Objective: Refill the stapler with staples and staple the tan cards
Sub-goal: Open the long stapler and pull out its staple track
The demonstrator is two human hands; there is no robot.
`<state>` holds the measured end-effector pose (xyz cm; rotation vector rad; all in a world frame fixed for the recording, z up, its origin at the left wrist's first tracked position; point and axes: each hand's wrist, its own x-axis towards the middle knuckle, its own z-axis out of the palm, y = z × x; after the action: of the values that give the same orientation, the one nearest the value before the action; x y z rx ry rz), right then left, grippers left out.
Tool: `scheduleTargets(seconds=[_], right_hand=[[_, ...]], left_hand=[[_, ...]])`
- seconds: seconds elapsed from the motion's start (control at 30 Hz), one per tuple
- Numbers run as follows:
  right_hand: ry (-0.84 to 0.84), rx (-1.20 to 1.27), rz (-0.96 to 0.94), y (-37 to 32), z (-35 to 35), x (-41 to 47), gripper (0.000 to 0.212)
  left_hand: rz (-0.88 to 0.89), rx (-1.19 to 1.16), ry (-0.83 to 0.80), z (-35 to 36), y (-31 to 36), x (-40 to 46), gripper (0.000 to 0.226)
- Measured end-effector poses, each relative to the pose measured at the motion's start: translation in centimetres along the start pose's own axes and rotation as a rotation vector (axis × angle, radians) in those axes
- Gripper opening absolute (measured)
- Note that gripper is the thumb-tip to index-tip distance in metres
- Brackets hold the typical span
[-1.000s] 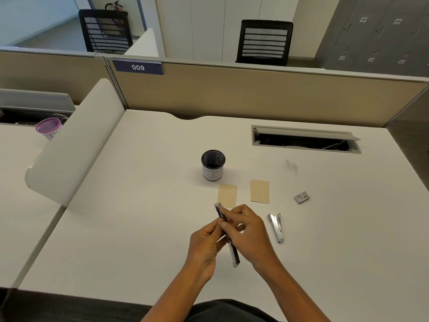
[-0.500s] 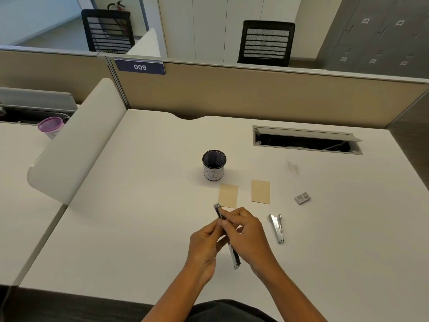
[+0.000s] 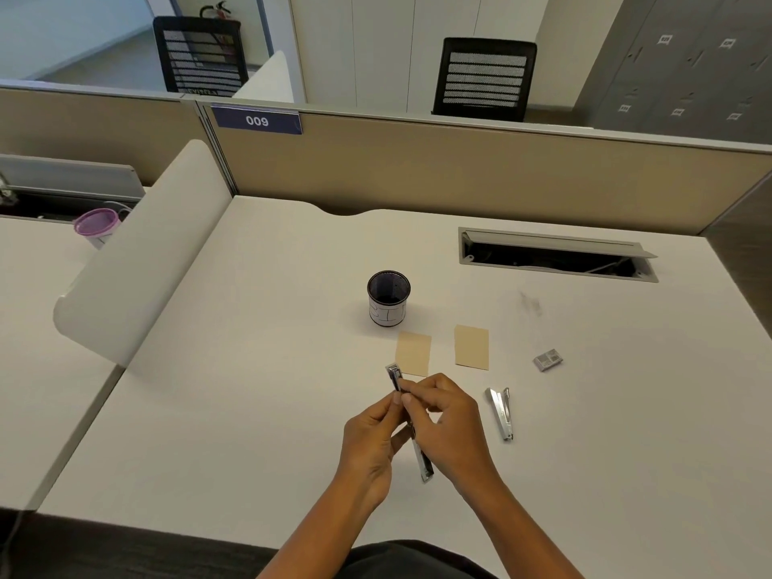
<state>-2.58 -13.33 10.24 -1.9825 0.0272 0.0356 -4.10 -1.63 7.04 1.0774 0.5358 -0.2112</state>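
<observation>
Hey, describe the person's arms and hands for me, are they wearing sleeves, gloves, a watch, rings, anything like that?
Both forearms are bare up to the bottom edge of the picture, with no sleeves in sight. The left hand and the right hand wear no gloves. No watch, bracelet or ring shows on the parts that are visible. A dark garment shows at the bottom edge, between the arms.

1. Bare bench [image 3: 259,411] stretches left of the hands [image 3: 413,428].
2. Just right of them lies a silver stapler part [image 3: 500,413].
3. Ahead, two tan cards [image 3: 443,351] and a mesh pen cup [image 3: 388,298] block the way.
4. A staple box [image 3: 547,360] sits farther right.
</observation>
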Motion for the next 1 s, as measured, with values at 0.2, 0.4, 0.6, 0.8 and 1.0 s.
scheduleTargets(seconds=[0.2,0.4,0.6,0.8,1.0], right_hand=[[0.088,-0.025,0.012,0.9,-0.4,0.1,0.017],[0.024,-0.033,0.088,1.4,-0.7,0.8,0.023],[0.028,-0.067,-0.018,1.2,-0.7,0.9,0.021],[0.008,-0.14,-0.136,1.6,-0.9,1.0,0.022],[-0.103,-0.304,-0.258,2.0,-1.5,1.8,0.024]], left_hand=[[0.005,-0.034,-0.004,-0.3,0.4,0.5,0.027],[0.026,-0.005,-0.034,-0.4,0.4,0.8,0.028],[0.06,0.013,-0.053,-0.3,0.8,0.7,0.026],[0.022,-0.035,-0.056,-0.2,0.7,0.9,0.028],[-0.012,-0.04,-0.038,-0.1,0.3,1.0,0.025]])
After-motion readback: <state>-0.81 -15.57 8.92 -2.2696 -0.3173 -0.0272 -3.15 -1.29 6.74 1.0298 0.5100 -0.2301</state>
